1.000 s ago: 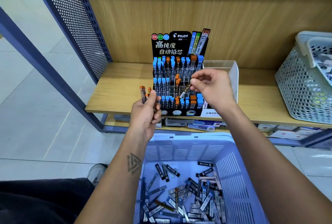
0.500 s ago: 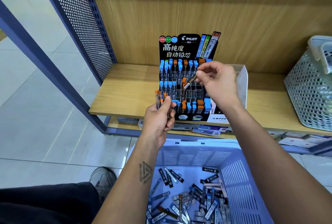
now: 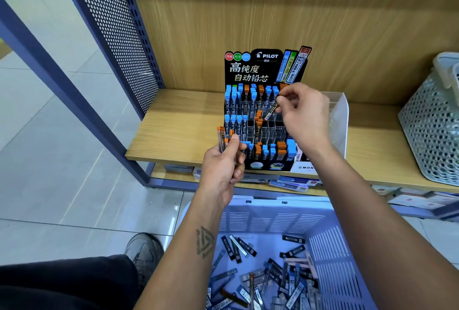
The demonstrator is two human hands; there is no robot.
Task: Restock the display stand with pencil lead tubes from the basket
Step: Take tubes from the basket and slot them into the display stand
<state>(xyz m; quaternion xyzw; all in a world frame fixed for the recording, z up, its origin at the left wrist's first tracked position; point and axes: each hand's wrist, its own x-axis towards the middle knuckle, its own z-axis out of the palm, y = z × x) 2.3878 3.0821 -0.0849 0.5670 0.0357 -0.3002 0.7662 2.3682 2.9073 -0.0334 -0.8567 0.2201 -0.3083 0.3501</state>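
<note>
— wood-grain shelf (image 3: 178, 133) first, with its back panel; what sits on it?
— the black pilot display stand (image 3: 258, 71), upright near the front edge, rows of blue- and orange-capped tubes in its slots, and several middle slots bare. a clear acrylic box (image 3: 339, 121) stands just beside it, and a grey perforated basket (image 3: 432, 131) is well to the right.
— and lower down?
— the lilac basket (image 3: 332, 247) on the floor side, with loose pencil lead tubes (image 3: 270, 282) heaped in its bottom.
— the hands?
— left hand (image 3: 222, 170), grip closed around a small bunch of orange-capped tubes (image 3: 221, 137), held just left of the stand. right hand (image 3: 304, 116), fingertips pinching a single tube (image 3: 271, 111), tilted, in front of the stand's upper rows.
</note>
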